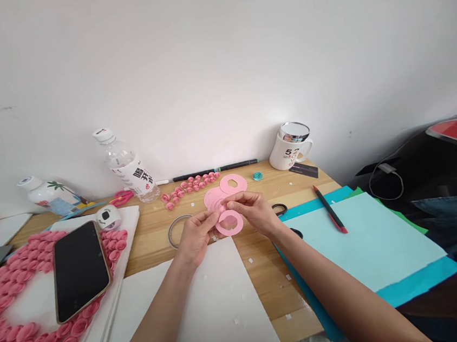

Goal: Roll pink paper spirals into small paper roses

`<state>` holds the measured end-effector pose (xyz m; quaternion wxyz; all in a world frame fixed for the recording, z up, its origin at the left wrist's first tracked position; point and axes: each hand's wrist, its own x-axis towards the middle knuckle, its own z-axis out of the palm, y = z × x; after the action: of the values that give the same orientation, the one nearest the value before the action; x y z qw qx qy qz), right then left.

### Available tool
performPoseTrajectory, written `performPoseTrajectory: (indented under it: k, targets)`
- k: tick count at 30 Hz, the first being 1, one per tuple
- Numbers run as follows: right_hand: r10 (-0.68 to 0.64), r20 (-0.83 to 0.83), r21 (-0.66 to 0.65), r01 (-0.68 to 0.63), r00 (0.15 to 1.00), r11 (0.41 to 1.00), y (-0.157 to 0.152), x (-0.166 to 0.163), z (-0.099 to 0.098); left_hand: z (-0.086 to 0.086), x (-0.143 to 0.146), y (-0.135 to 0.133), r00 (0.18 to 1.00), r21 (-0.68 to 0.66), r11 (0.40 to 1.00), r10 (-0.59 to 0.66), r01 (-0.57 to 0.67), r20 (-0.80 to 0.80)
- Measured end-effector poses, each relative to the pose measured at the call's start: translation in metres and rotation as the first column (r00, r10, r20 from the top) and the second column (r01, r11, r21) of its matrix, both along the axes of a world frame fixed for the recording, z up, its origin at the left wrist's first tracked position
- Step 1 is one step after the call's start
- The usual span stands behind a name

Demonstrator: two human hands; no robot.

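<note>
Between my two hands is a pink paper ring (237,223), its band hanging below the fingertips. My left hand (197,234) pinches the ring's upper left, thumb and forefinger together. From the other side my right hand (255,210) pinches the paper near the same spot, where a small part looks curled; the fingers partly hide it. Just behind the hands lie several flat pink paper rings (235,183), overlapping on the wooden table. Rows of small rolled pink paper roses (197,183) rest farther back, with one teal paper rose (257,176) to their right.
At left, a phone (81,271) lies on a white board covered with pink roses (25,334). A plastic bottle (130,170) and white mug (290,146) stand by the wall. Scissors (280,209) are partly hidden by my right arm. A pen (330,210) lies on light-blue paper (367,243).
</note>
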<state>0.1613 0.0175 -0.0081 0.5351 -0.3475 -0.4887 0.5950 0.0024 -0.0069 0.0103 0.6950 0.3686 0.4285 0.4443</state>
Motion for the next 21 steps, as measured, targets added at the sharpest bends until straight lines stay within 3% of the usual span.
performPoseTrajectory:
  k: [7, 21]
  targets:
    - [0.018, 0.023, -0.004, -0.018, 1.000, 1.000, -0.0010, 0.0009, 0.0032, 0.0032, -0.0001, 0.0009, 1.000, 0.009, 1.000, 0.025, -0.025, -0.014]
    - [0.017, -0.030, -0.005, -0.017, 0.999, 1.000, -0.0003, 0.0012, 0.0010, 0.0039, -0.0010, -0.0015, 0.984, -0.054, 0.990, -0.125, 0.133, 0.130]
